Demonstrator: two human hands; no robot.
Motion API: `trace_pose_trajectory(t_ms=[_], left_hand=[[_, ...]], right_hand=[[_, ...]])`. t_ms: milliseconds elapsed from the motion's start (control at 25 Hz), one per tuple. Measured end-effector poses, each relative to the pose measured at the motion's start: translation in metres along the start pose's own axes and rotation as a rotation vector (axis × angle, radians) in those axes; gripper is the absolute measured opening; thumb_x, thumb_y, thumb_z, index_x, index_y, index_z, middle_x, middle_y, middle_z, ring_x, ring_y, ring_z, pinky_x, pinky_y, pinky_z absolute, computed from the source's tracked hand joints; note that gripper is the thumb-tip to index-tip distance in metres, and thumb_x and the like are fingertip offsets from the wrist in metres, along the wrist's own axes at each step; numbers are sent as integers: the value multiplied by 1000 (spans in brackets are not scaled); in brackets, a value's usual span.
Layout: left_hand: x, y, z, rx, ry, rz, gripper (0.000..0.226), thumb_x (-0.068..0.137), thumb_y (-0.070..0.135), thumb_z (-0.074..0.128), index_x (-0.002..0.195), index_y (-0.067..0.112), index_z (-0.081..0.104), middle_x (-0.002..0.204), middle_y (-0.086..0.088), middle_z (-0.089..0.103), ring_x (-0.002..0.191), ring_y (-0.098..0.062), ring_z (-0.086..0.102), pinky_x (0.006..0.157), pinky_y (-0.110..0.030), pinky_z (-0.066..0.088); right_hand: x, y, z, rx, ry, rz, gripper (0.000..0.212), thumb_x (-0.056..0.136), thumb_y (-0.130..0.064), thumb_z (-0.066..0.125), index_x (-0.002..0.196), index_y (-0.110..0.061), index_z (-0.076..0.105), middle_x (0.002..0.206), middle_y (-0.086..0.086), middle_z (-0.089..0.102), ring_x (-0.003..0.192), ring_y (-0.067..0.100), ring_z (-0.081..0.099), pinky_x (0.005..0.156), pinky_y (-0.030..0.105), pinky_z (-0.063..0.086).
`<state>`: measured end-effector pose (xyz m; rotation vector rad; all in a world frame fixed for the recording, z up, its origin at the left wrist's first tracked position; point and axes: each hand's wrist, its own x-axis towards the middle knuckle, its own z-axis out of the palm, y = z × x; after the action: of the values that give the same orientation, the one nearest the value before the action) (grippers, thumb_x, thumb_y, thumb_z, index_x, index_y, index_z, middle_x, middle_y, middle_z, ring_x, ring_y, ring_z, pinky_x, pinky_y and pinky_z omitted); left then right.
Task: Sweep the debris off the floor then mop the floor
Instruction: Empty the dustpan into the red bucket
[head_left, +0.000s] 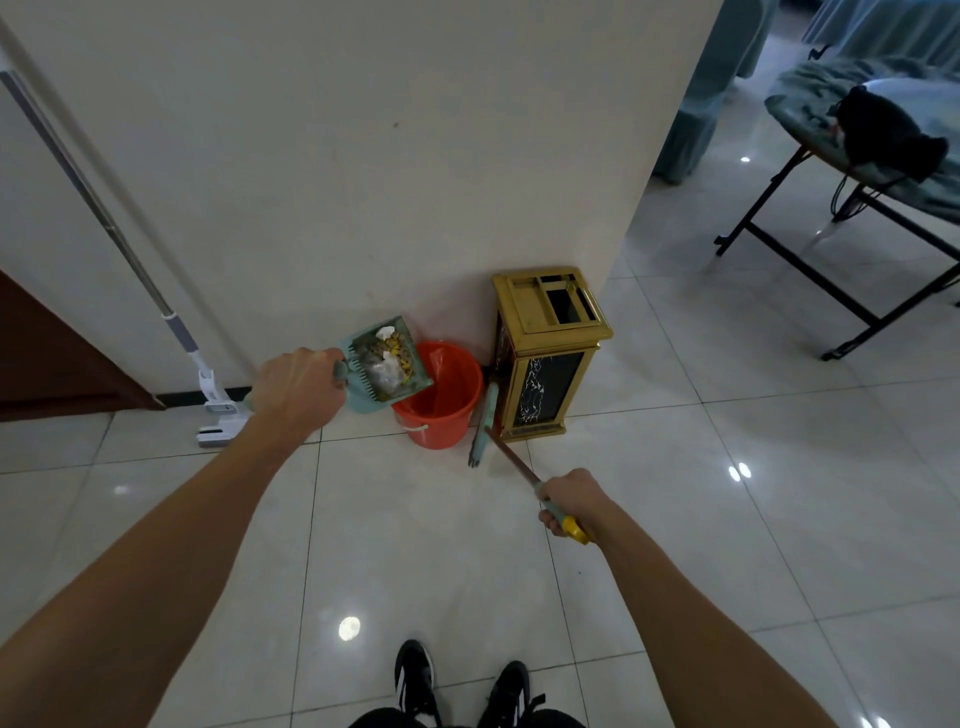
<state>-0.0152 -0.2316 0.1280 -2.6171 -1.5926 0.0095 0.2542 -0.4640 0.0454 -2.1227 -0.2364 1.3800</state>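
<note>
My left hand grips the handle of a teal dustpan lifted beside the orange bucket, its front edge over the bucket's rim. The dustpan carries debris: yellow bits, grey scraps and white paper. My right hand grips the top end of a broom handle. The teal broom head stands on the floor between the bucket and a gold bin. A white flat mop leans on the wall at the left, its long grey pole running up and left.
The gold-and-black bin stands at the wall's corner. A dark wooden door is at far left. A folding table with teal cloth and a black bag stands at the right on glossy white floor tiles. My black shoes are at the bottom.
</note>
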Motion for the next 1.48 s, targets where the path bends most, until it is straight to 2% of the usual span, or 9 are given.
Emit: trace_pose_trajectory(t_ms=[160, 360, 520, 800, 920, 1200, 1480], left_hand=[[2, -3, 5, 18, -27, 27, 23, 92, 23, 53, 110, 19, 66, 85, -11, 68, 73, -32, 64, 65, -36, 50], [6, -5, 9, 43, -11, 73, 22, 91, 21, 54, 108, 18, 68, 85, -11, 70, 75, -34, 67, 65, -38, 53], [14, -1, 8, 113, -40, 109, 23, 92, 22, 55, 112, 20, 65, 91, -8, 71, 80, -31, 68, 65, -35, 47], [24, 8, 13, 185, -79, 171, 21, 94, 26, 55, 113, 20, 62, 96, -6, 70, 83, -29, 68, 65, -35, 45], [23, 9, 14, 206, -92, 197, 21, 94, 27, 55, 113, 19, 60, 96, -6, 69, 83, -28, 68, 66, -35, 49], [20, 17, 18, 219, -109, 261, 19, 92, 24, 57, 111, 20, 61, 97, -5, 70, 84, -25, 68, 67, -34, 47], [12, 18, 24, 244, -109, 289, 21, 89, 21, 59, 110, 21, 60, 102, -4, 71, 86, -24, 69, 70, -36, 54]], right_hand=[[2, -3, 14, -5, 10, 11, 26, 94, -3, 57, 117, 7, 50, 113, 34, 62, 60, 24, 59, 42, 23, 49], [-3, -4, 18, 14, 12, 30, 23, 94, -2, 56, 114, 8, 52, 99, 29, 62, 56, 22, 57, 42, 23, 48], [-8, -6, 21, 16, 14, 45, 21, 95, -4, 57, 112, 8, 54, 91, 25, 61, 56, 21, 56, 43, 24, 48], [-11, -4, 24, 11, 35, 71, 21, 96, -6, 57, 111, 8, 56, 87, 23, 60, 56, 21, 56, 45, 25, 49], [-11, -2, 22, 21, 42, 71, 22, 96, -6, 57, 112, 9, 57, 86, 23, 60, 57, 22, 57, 45, 26, 48], [-16, 2, 21, 28, 54, 72, 20, 95, -4, 57, 109, 10, 58, 82, 23, 60, 54, 22, 56, 44, 26, 48], [-23, 3, 21, 35, 45, 61, 21, 95, -3, 56, 110, 11, 57, 82, 22, 60, 54, 22, 55, 44, 25, 48]])
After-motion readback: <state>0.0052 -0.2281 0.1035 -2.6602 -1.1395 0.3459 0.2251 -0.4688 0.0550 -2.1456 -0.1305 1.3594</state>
